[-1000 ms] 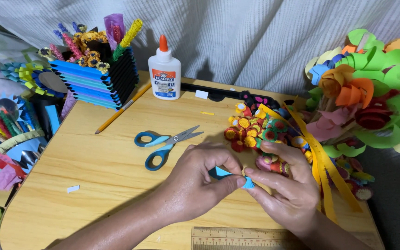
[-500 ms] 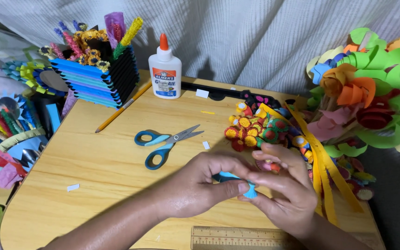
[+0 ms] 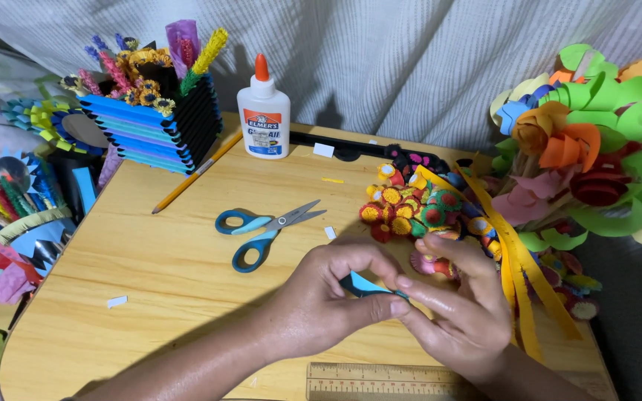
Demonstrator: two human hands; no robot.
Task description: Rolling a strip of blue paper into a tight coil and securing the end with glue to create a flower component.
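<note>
1. Since one second ago, your two hands have shifted a little to the right over the counter (image 3: 150, 267), and the blue paper strip (image 3: 362, 284) now sticks out more clearly between them.
2. Your left hand (image 3: 328, 297) is closed in a pinch: the thumb and first fingers press on the blue paper strip, and the other fingers curl above it.
3. Your right hand (image 3: 458, 304) is also nearly closed; its thumb and forefinger hold the other end of the same strip, so both hands touch each other at the fingertips.
4. You hold the strip just above the wooden counter, near the front edge, a little right of the middle.
5. Blue-handled scissors (image 3: 265, 229) lie on the counter just behind your left hand, with the blades a bit open and pointing to the right.
6. Beyond the scissors, a white glue bottle (image 3: 263, 111) with an orange cap stands upright, and a yellow pencil (image 3: 196, 172) lies slanted to its left.
7. You have a cluster of small rolled paper flowers (image 3: 410, 208) in red, yellow and green just behind your right hand, with yellow paper strips (image 3: 518, 275) running down beside it.
8. A wooden ruler (image 3: 380, 380) lies along the front edge, just below your hands.
9. At the back left stands a blue striped holder (image 3: 143, 130) full of paper flowers.
</note>
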